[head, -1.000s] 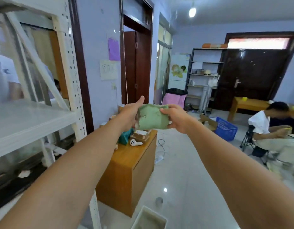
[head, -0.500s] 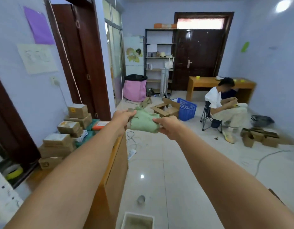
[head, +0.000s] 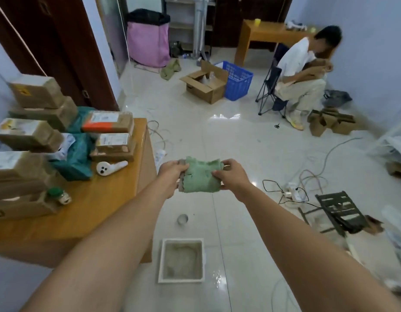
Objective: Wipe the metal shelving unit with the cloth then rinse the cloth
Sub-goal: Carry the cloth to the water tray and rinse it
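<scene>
head view: both hands, left hand (head: 172, 176) and right hand (head: 232, 176), clamped on folded green cloth (head: 200, 176), above white square water basin (head: 181, 279) on floor.

no legible text, box labels (head: 111, 138) too blurred (lettering unreadable)

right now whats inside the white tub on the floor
The white tub holds murky greyish water; its bottom is hidden. The green cloth is held above the floor, not inside.
</scene>
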### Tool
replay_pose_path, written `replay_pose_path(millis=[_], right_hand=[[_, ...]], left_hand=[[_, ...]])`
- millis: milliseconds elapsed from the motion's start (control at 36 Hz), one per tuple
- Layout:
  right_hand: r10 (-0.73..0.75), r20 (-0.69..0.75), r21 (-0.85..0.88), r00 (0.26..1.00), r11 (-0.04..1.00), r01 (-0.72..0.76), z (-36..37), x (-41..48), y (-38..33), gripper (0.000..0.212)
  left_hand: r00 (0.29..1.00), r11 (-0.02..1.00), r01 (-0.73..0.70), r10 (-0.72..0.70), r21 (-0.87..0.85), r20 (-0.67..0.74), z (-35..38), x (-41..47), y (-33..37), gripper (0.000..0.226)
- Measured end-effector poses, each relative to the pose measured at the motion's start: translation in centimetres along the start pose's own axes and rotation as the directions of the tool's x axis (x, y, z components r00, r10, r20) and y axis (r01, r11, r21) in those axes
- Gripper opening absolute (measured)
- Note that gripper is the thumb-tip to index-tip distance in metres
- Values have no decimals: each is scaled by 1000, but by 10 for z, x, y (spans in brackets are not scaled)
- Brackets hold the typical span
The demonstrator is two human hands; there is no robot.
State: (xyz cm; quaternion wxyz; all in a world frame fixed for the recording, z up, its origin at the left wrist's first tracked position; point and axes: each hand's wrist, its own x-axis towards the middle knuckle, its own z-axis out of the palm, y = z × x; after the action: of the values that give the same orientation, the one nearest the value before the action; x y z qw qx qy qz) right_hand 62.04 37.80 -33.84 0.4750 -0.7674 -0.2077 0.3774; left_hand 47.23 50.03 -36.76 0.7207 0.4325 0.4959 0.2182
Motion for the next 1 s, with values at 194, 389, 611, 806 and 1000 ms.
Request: replay_pose_path(millis=[194, 389, 611, 806, 1000], right_hand=[[181, 116, 39, 977, 982, -187, 45, 87, 116, 46], [301, 148, -22, 942, 953, -301, 103, 161, 267, 41], [367, 198, -203, 909, 923, -328, 182, 229, 471, 41], [434, 203, -315, 878, 878, -362, 229, 255, 625, 31], [457, 143, -393, 878, 840, -374, 256, 273, 720, 26]], left_hand=[[985, 986, 153, -157, -65, -76, -29, 87, -109, 18], [938, 965, 253, -262, -68, -227, -58, 173, -243, 28], [868, 923, 360, -385, -136, -314, -104, 266, -427, 29], [814, 860, 492, -509, -133, -279, -141, 311, -577, 31], [813, 842, 522, -540, -138, -218, -151, 341, -677, 40]])
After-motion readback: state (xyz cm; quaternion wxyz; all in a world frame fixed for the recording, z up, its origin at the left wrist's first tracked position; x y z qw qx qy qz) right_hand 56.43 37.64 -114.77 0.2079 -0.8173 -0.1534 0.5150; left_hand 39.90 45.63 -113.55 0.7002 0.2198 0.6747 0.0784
